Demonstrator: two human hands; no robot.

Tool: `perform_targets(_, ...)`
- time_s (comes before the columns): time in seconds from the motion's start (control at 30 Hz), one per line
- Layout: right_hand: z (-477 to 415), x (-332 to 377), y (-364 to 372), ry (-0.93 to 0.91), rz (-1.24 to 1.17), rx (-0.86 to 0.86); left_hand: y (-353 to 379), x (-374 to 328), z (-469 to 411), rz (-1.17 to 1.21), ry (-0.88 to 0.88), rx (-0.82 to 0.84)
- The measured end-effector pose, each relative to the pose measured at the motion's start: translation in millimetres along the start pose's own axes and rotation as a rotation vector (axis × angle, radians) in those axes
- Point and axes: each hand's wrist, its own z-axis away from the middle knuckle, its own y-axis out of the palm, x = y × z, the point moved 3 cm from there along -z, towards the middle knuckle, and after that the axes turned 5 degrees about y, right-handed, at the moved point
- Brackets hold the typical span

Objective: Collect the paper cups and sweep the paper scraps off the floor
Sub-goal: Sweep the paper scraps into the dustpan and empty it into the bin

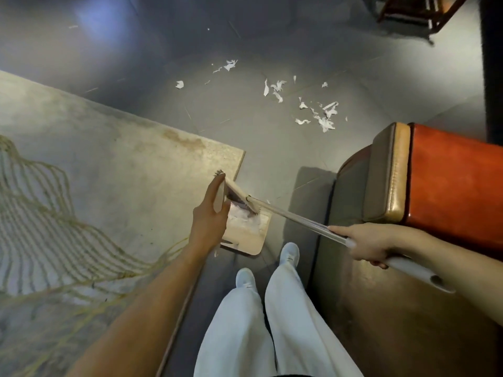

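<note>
L hand (211,213) grips dustpan (249,238), R hand (364,244) broom (285,214); scraps (325,123) on floor (245,118).

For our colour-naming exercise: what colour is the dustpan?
The dustpan is beige; head view.

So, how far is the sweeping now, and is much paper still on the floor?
Partly done. Some swept scraps already lie in the dustpan, held by the left hand. In hand: the right hand grips the broom, its head at the pan. Left: many loose scraps lie scattered on the floor ahead, most near the orange seat. No paper cups show in this view.
</note>
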Motion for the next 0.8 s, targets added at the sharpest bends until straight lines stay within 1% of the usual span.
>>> perform_targets(0.07,4,-7,3,0.017,0.007,-0.029,0,2,-1,-0.040,0.042,0.050)
perform_targets(0.13,3,-12,5,0.034,-0.040,-0.023,2,2,-2,-0.060,0.084,0.100)
perform_targets(0.23,-9,-13,5,0.047,-0.123,-0.028,5,1,-9,-0.036,0.099,0.109)
perform_targets(0.37,-31,-4,16,0.093,-0.021,-0.072,5,0,-19,-0.078,0.125,0.113)
perform_targets(0.43,-37,4,28,0.087,-0.009,-0.031,8,-1,-21,-0.092,0.145,0.120)
perform_targets(0.53,-34,15,40,0.014,-0.013,0.065,12,-3,-23,-0.105,0.183,0.106)
perform_targets(0.6,-26,13,37,-0.016,-0.029,0.086,13,-5,-28,-0.121,0.195,0.107)
perform_targets(0.67,-17,4,27,-0.035,-0.096,0.104,14,-7,-33,-0.136,0.186,0.118)
perform_targets(0.73,-7,-4,16,-0.025,-0.174,0.101,12,-8,-34,-0.139,0.163,0.135)
perform_targets(0.8,0,-8,9,-0.006,-0.190,0.080,10,-7,-30,-0.136,0.119,0.126)
